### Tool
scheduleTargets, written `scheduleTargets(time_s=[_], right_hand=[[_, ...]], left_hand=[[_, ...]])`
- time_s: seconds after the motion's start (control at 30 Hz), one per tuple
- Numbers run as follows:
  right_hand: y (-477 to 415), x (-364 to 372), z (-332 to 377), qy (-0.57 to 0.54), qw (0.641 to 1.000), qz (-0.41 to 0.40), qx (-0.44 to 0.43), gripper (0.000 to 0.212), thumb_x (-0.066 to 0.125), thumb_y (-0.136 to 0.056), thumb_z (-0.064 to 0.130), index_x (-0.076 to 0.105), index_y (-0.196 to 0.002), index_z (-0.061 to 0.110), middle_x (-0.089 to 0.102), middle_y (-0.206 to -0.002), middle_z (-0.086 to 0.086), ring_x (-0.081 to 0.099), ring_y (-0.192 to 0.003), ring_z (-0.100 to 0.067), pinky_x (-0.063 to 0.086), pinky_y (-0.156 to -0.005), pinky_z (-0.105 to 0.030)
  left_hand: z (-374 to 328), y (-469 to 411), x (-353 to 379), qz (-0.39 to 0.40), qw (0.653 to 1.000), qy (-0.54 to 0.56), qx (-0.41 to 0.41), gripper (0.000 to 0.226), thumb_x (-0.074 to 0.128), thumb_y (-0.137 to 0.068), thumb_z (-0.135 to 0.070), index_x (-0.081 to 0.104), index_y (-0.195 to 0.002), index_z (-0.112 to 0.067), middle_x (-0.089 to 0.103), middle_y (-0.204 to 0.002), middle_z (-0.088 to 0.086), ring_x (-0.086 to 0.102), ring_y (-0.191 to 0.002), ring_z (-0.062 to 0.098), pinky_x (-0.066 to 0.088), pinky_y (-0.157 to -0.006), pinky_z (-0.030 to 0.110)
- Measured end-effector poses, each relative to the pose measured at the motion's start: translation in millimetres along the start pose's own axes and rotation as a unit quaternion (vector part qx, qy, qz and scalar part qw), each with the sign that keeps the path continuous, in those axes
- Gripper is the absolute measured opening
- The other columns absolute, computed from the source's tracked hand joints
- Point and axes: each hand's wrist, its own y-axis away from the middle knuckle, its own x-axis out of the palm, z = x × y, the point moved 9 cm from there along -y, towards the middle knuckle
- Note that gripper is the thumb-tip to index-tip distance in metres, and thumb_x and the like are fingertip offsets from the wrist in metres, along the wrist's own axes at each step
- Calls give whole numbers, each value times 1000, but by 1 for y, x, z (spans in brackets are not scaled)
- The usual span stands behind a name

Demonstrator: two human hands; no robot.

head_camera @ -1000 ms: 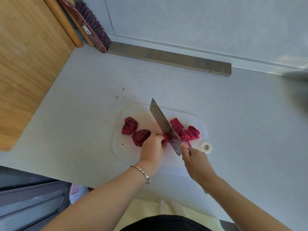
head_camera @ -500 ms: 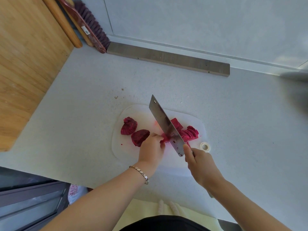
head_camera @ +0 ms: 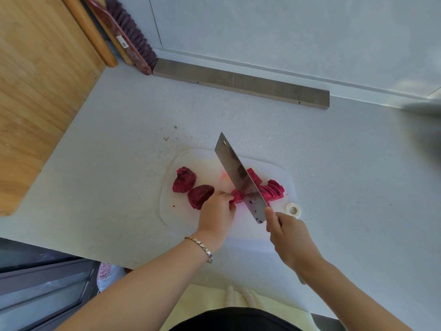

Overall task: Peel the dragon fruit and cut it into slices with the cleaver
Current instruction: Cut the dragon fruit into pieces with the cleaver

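On a white cutting board (head_camera: pixel 195 158) lie two magenta dragon fruit chunks (head_camera: pixel 184 179) at the left and a fanned row of cut slices (head_camera: pixel 273 191) at the right. Between them my left hand (head_camera: pixel 218 215) holds a small remaining piece (head_camera: pixel 237 195) with curled fingertips. My right hand (head_camera: pixel 290 237) grips the cleaver (head_camera: pixel 236 173) by its handle, which the hand hides. The steel blade, smeared with juice, stands tilted with its edge at that piece, just beside my left fingertips.
A small roll of white tape (head_camera: pixel 293 209) sits at the board's right edge. A grey wooden bar (head_camera: pixel 241 83) lies along the back wall, a brush (head_camera: pixel 130 32) leans in the corner, and a bamboo board (head_camera: pixel 35 80) stands at the left. The counter's front edge is near my body.
The cleaver rose from its low position on the piece and tilted up more steeply. My left hand stayed on the small piece.
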Motion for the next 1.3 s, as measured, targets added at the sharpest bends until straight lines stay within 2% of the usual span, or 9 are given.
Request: scheduleTargets(time_s=[0.27,0.43,0.63,0.7,0.9,1.0,1.17,1.3], right_hand=[[-4,7,-1,38,999,8,-2,49,30,-96,45,43,-67,7,44,-61,-7,39,-56,-18,33,-55,-30],[-13,19,-7,63,998,10,4,50,30,-97,44,31,-61,10,33,-56,-2,29,-51,-14,26,-51,-27],[-6,8,-3,32,999,5,0,49,30,-96,45,44,-69,7,42,-62,-8,36,-56,-17,32,-54,-29],[0,3,2,15,1000,3,-7,48,31,-95,46,45,-69,7,41,-61,-8,35,-54,-17,31,-53,-30],[0,3,3,19,1000,10,-9,49,31,-95,45,45,-69,7,42,-61,-8,37,-54,-18,32,-54,-29],[-6,12,-2,42,999,18,-2,50,30,-96,46,43,-67,7,43,-61,-7,37,-56,-18,33,-55,-29],[-14,24,-5,61,998,17,-2,50,30,-97,45,34,-62,10,36,-57,-3,31,-53,-15,29,-54,-28],[-10,17,-3,43,999,13,-4,50,30,-97,45,43,-67,8,42,-62,-8,37,-56,-17,33,-56,-30]], left_hand=[[-1,0,0,6,1000,-3,1,23,52,-90,-8,70,-104,-6,65,-106,11,61,-97,26,49,-84,31],[3,0,1,9,1000,6,-9,21,52,-89,-5,71,-98,-5,64,-101,12,61,-94,25,43,-75,25],[4,-1,0,4,1000,2,-9,22,52,-91,-10,70,-102,-7,65,-104,10,61,-94,24,45,-76,26],[3,0,-2,-4,1000,-3,-2,22,52,-91,-12,70,-104,-7,66,-104,10,61,-95,23,43,-76,23],[4,-1,-2,0,1000,-6,-8,23,52,-92,-12,70,-104,-8,66,-103,10,62,-94,22,46,-79,26],[4,-1,0,9,1000,4,-15,22,51,-91,-11,71,-100,-7,66,-101,11,62,-92,25,50,-80,33],[7,-1,1,9,1000,6,-20,20,51,-90,-9,71,-88,-6,66,-92,13,62,-85,28,47,-69,31],[6,-2,0,5,1000,10,-18,21,51,-90,-10,72,-94,-7,67,-96,12,62,-88,27,48,-73,31]])
